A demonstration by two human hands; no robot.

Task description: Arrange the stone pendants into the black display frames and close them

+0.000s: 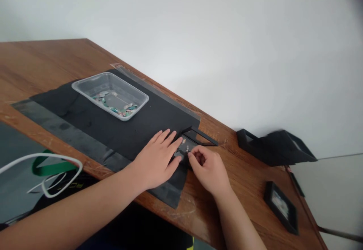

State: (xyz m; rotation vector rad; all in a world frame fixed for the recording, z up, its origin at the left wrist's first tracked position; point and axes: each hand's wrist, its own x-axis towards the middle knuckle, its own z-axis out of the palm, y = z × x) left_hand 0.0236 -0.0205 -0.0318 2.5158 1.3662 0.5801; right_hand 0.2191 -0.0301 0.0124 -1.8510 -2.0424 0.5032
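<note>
My left hand (157, 159) lies flat with fingers stretched out on a black mat (113, 129), its fingertips resting on the edge of a small open black box (190, 144). My right hand (208, 168) is beside it with fingers curled in a pinch over the box's inside, where a few small shiny pieces (185, 144) lie. What the pinch holds is too small to make out. The box's lid stands open toward the wall.
A clear plastic tray (85, 85) with several small coloured pieces sits on the mat farther left. A stack of black boxes (276, 146) and one closed framed box (281, 206) lie at the right on the wooden table (34, 65). A white cable (51, 159) loops at the near left.
</note>
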